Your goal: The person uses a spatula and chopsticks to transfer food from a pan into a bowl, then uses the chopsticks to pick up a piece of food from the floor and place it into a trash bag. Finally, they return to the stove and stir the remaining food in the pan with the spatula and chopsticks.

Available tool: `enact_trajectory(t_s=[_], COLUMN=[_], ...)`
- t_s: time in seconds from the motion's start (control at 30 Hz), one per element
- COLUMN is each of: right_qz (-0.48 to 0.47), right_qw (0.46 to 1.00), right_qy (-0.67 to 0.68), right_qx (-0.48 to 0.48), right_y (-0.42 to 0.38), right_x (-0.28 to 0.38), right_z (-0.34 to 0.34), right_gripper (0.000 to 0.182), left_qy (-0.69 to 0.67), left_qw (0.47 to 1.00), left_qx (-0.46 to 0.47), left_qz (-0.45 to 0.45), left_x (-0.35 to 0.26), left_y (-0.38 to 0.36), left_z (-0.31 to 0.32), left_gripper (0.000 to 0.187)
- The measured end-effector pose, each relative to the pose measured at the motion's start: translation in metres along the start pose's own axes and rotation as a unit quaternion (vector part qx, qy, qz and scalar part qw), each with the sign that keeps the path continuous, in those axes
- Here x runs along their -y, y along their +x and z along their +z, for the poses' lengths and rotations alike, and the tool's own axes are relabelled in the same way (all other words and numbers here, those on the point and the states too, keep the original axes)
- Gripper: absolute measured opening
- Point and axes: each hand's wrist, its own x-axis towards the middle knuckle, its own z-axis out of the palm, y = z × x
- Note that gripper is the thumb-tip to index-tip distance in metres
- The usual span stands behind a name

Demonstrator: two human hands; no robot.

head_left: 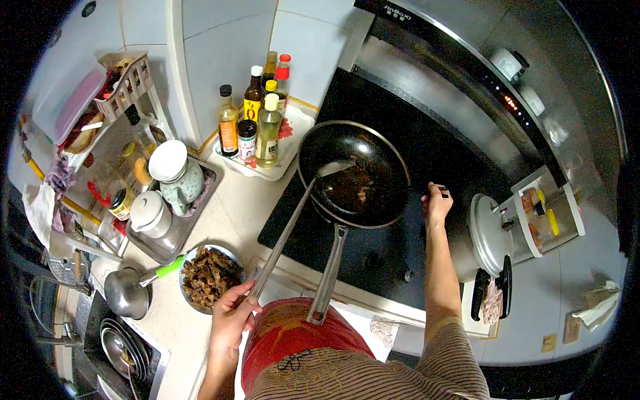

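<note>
My left hand is closed around the long metal handle of a spatula. The spatula's blade rests inside a black wok on the stove, where brown oily bits cling to the bottom. The wok's handle points toward my body. Over the right part of the black stovetop, my right hand is closed with fingers curled; what it holds, if anything, I cannot make out. Close to my left hand stands a bowl filled with dark brown pieces of cooked food.
A white tray of several sauce bottles stands behind the wok. On the left are a metal tray with lidded pots, a ladle and a sink with bowls. A large lidded pot sits at right.
</note>
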Motion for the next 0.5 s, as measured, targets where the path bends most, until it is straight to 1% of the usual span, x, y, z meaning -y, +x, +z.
enact_trajectory(t_s=[0.03,0.17,0.27,0.37,0.47,0.5], right_qz=[0.023,-0.067,-0.06,-0.077,-0.09,-0.087], right_qw=[1.0,0.997,0.998,0.997,0.993,0.994], right_qy=[0.006,0.027,-0.002,-0.024,-0.059,-0.031], right_qx=[-0.001,-0.005,-0.008,0.022,0.042,0.053], right_y=[-0.009,-0.002,-0.01,-0.005,-0.008,-0.006], right_x=[0.012,-0.003,0.004,-0.006,-0.01,-0.016], right_z=[0.0,-0.01,-0.013,-0.019,-0.007,-0.005], right_gripper=[0.012,0.011,0.013,0.015,0.018,0.02], left_qy=[0.003,0.009,0.013,0.008,0.004,-0.005], left_qw=[1.0,1.0,1.0,1.0,1.0,1.0], left_qx=[-0.003,-0.005,-0.002,-0.002,0.002,0.005], left_qz=[-0.003,-0.006,-0.007,-0.008,-0.004,-0.005], left_x=[0.001,0.001,0.0,0.001,0.002,0.001], left_y=[0.0,0.001,0.002,0.003,0.005,0.005], left_z=[0.0,0.0,0.002,0.002,0.002,0.002], left_gripper=[0.03,0.031,0.031,0.031,0.032,0.031])
